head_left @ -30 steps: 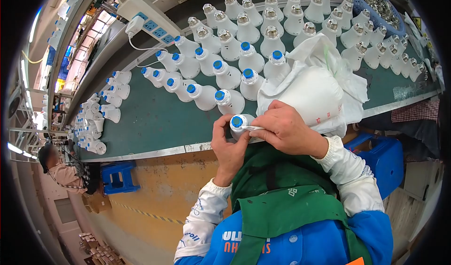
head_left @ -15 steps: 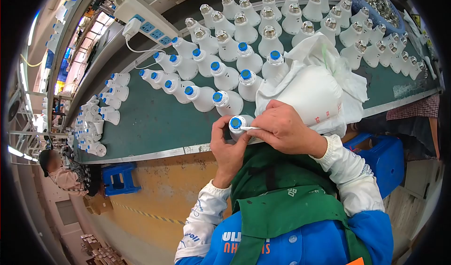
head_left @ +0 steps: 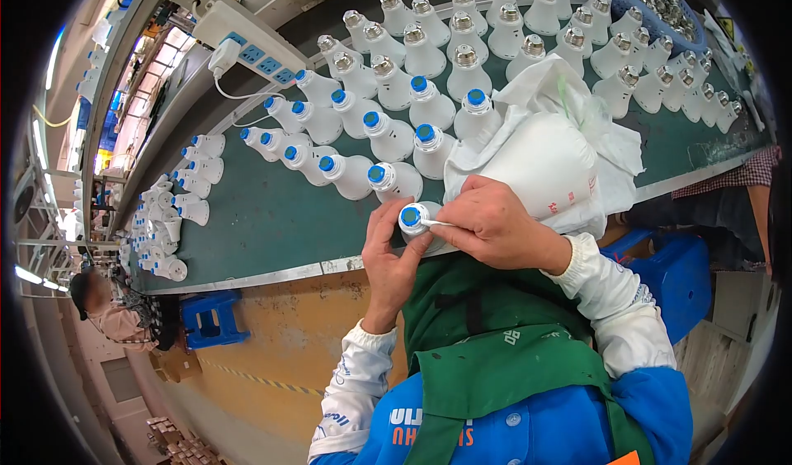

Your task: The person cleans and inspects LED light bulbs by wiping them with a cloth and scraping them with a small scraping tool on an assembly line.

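Note:
A white bulb body with a blue-ringed top (head_left: 412, 217) stands at the table's front edge. Around its left side are the fingers of my left hand (head_left: 391, 254), which hold it. My right hand (head_left: 491, 224) pinches a thin white stick (head_left: 435, 222), whose tip touches the neck of that bulb just beside the blue ring. Just behind are more blue-topped bulb bodies (head_left: 396, 182), and a full white plastic bag (head_left: 540, 164) lies beside my right hand.
Bulbs with metal caps (head_left: 468, 73) stand at the back, near a blue basket of metal caps (head_left: 660, 7). A power strip (head_left: 247, 44) lies back left. Blue stools (head_left: 213, 318) stand below the table. A person (head_left: 111, 312) is at far left, another at right.
The view has shifted slightly. My left hand's fingers have straightened somewhat around the bulb, and the stick tip sits a little differently at its neck.

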{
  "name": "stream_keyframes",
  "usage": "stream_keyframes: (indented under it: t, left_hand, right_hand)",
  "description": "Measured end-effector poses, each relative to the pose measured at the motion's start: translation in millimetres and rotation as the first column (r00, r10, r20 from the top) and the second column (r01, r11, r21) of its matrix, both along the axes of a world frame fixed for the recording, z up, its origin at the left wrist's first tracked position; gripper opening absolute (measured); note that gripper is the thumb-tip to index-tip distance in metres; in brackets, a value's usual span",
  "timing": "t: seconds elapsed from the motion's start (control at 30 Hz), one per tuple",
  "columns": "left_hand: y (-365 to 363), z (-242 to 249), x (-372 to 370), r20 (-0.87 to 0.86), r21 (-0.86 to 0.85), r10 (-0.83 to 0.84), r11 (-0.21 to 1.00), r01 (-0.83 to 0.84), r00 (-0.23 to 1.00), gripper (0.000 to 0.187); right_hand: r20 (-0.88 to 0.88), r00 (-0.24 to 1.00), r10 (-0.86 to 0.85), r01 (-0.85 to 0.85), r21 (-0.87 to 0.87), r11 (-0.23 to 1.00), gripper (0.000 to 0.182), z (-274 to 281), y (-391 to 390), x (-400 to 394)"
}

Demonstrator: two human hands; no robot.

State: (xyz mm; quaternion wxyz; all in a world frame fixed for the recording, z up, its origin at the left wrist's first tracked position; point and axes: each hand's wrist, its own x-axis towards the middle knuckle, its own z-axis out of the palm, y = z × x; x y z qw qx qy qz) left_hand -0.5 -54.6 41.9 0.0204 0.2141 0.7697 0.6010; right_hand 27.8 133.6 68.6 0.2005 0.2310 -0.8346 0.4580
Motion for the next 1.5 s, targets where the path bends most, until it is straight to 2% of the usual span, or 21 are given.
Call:
stream_keyframes:
  t: [0.07,0.13,0.27,0.33,0.57,0.63,0.77,0.87,0.93,1.0,1.07,1.17,1.27,1.37,1.47,1.5]
  left_hand:
    - [0,1,1,0.019,-0.006,-0.027,1.000,0.027,0.999,0.051]
    - [2,3,4,0.131,0.089,-0.002,0.996,-0.009,0.991,0.054]
    - [6,4,3,0.072,0.089,-0.022,0.996,0.015,0.997,0.053]
    - [4,3,1,0.159,0.056,0.017,0.998,-0.026,0.987,0.050]
    - [3,7,0,0.134,0.088,-0.014,0.996,0.002,0.991,0.047]
    - [1,-1,-2,0.130,0.008,0.018,1.000,-0.019,0.991,0.050]
    - [-1,3,-7,0.128,-0.015,-0.001,1.000,0.003,0.992,0.048]
    - [0,9,-4,0.059,-0.028,0.003,1.000,-0.001,0.998,0.043]
    - [5,10,2,0.056,-0.133,0.083,0.988,-0.075,0.995,0.042]
    - [5,8,2,0.094,-0.125,0.095,0.989,-0.083,0.991,0.044]
    - [5,9,1,0.130,-0.119,0.104,0.989,-0.088,0.986,0.046]
    - [5,16,2,0.054,-0.105,0.041,0.994,-0.035,0.998,0.047]
    - [5,17,7,0.082,-0.093,0.084,0.993,-0.076,0.993,0.045]
    - [3,7,5,0.091,-0.188,0.149,0.974,-0.130,0.985,0.050]
    - [2,9,3,0.112,-0.123,0.080,0.990,-0.066,0.991,0.049]
    - [3,13,5,0.045,-0.139,0.075,0.988,-0.068,0.996,0.048]
  right_hand:
    - [-0.001,1.000,-0.010,0.010,-0.016,1.000,0.012,0,-1,-1]
    - [0.005,1.000,-0.017,0.017,-0.022,1.000,0.013,1,-1,-1]
    - [-0.001,1.000,-0.021,0.021,-0.036,0.999,0.016,-3,-2,-2]
    - [-0.006,1.000,-0.024,0.024,-0.048,0.999,0.018,-2,-2,-2]
    - [0.007,0.999,-0.033,0.033,-0.055,0.998,0.020,-5,-1,-3]
    - [-0.002,0.999,-0.036,0.036,-0.069,0.997,0.020,-5,-2,-3]
    - [0.005,1.000,-0.025,0.026,-0.096,0.995,0.019,-3,-1,-3]
    - [0.006,1.000,-0.028,0.028,-0.091,0.995,0.019,-8,-1,-4]
    - [0.005,1.000,-0.024,0.024,-0.094,0.995,0.019,-8,-1,-4]
    - [0.004,1.000,-0.016,0.016,-0.100,0.995,0.019,-7,0,-4]
    - [0.029,0.999,0.020,-0.019,-0.036,0.999,0.004,-3,3,-3]
    - [0.036,0.999,0.014,-0.013,-0.022,1.000,0.003,-5,3,-4]
    - [0.036,0.999,0.011,-0.010,-0.032,0.999,0.003,-7,2,-3]
    - [0.034,0.999,0.015,-0.014,-0.027,1.000,0.003,-6,3,-3]
    - [0.039,0.999,0.014,-0.013,-0.016,1.000,0.003,-4,4,-3]
    - [0.039,0.999,0.015,-0.014,-0.018,1.000,0.003,-4,4,-3]
